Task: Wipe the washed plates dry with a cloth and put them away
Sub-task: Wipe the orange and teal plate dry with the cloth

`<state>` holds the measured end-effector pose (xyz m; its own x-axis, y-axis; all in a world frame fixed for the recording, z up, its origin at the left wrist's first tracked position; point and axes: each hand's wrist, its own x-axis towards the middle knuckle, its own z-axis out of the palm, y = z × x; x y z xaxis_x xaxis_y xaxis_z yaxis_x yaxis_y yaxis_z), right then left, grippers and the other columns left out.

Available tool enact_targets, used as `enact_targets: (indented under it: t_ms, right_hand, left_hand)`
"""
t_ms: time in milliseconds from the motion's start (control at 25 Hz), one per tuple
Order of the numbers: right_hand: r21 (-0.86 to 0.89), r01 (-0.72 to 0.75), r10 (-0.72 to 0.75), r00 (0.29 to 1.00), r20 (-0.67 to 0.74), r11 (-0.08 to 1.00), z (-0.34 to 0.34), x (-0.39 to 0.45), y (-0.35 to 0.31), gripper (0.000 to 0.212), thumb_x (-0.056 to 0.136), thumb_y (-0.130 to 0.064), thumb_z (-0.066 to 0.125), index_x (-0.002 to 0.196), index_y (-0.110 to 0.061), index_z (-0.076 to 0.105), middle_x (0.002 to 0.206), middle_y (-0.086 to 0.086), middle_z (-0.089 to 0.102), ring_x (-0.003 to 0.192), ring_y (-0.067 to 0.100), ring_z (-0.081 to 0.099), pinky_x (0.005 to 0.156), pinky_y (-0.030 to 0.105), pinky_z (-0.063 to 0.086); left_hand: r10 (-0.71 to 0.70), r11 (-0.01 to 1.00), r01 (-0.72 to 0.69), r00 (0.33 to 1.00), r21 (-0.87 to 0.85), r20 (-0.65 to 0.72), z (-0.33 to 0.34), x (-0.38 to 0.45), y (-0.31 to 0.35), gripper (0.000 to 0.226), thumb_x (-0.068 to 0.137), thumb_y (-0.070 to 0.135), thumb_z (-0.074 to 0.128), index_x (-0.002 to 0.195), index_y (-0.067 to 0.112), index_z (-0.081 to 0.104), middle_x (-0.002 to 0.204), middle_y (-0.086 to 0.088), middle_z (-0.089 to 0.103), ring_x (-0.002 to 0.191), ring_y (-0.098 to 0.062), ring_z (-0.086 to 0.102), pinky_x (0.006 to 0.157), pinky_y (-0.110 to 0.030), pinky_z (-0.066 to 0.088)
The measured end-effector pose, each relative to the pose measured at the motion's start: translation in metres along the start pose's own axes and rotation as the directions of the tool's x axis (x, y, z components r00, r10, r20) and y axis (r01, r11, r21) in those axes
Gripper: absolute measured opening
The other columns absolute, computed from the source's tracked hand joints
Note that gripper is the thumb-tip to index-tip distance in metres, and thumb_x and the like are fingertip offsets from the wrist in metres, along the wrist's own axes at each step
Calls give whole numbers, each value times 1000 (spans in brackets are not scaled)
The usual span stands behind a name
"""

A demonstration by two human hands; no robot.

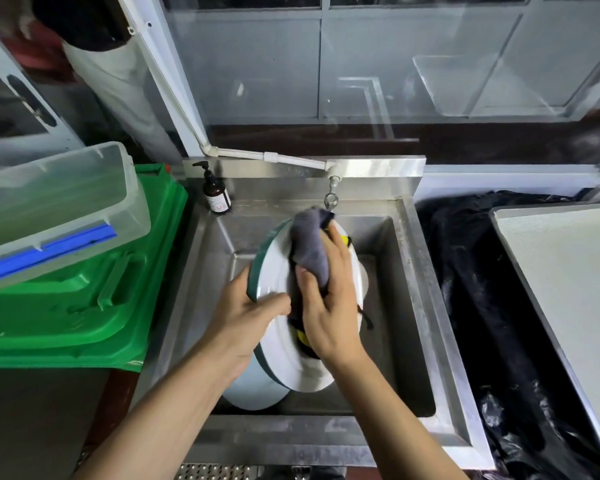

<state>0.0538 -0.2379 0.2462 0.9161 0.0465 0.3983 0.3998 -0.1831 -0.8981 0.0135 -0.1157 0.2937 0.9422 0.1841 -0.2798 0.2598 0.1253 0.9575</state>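
Here, right hand pressing cloth, plate

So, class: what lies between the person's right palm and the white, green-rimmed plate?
A grey cloth, gripped by the right hand against the plate, per the head view.

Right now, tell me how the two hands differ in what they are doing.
The left hand grips the plate by its green rim, thumb on the white face; the right hand holds the grey cloth against that face. The left hand sits at the plate's edge, the right over its middle. Both are bare and work on the same tilted plate above the sink.
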Motion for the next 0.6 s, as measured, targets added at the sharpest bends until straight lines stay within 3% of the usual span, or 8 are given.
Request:
enact_targets:
  t_ms: [120,200,280,320,400,480,520,600]
  right_hand:
    - [13,242,-242,961,134,970,-2,8,4,53,96,-6,54,147,-17,50,161,6,40,154,24,28,125,39,24]
    - [89,45,-45,999,-1,995,-9,19,12,46,99,-4,54,142,-21,51,153,9,46,147,22,38,122,46,30]
    - [214,-280,313,940,-136,936,-9,27,16,41,103,-8,54,141,-24,50,145,5,51,138,16,46,118,49,34]
    - [233,-306,344,928,-145,923,-5,27,12,39,103,-12,54,139,-26,50,143,4,52,136,16,47,116,50,35]
    - [150,-69,83,992,-93,986,7,19,-1,39,100,-15,53,138,-27,53,148,2,49,141,20,44,119,50,33]
    - [72,228,-234,969,82,971,14,12,-9,46,97,-15,53,142,-21,53,155,-3,45,148,22,37,122,44,29]
    - [55,274,-279,952,125,960,11,18,-9,47,96,-14,54,143,-18,54,155,-1,46,149,22,36,122,41,29]
    - [59,132,-135,990,48,989,3,31,-7,42,97,-12,54,138,-19,56,148,7,51,143,23,43,120,45,32]
  left_hand:
    - [35,999,-36,999,14,33,-4,0,-2,48,60,4,63,102,25,72,86,-6,72,79,-18,64,70,-34,52]
    - [25,998,-27,999,55,26,-9,-1,-2,47,58,10,66,100,29,72,83,-3,72,75,-15,64,67,-31,52]
    - [26,995,-30,999,96,46,-7,-3,-2,47,56,13,67,100,32,73,81,0,72,74,-14,64,63,-27,52]
    - [32,994,-38,998,102,51,-6,-4,-2,48,57,13,67,100,33,73,82,-1,73,76,-16,65,65,-29,52]
    - [59,997,-61,997,51,49,-3,-2,-2,49,62,6,65,103,31,73,92,-3,76,85,-19,70,72,-31,55]
    - [82,997,-82,996,-17,34,-6,0,-2,48,65,0,63,106,24,72,102,-7,76,95,-22,71,82,-35,56]
    - [81,997,-80,996,-20,26,-9,0,-1,48,62,3,65,106,22,72,101,-8,76,94,-22,70,82,-36,55]
    - [49,999,-49,999,-4,8,-13,-2,1,51,52,13,69,102,22,72,91,-7,75,83,-21,67,73,-34,54]
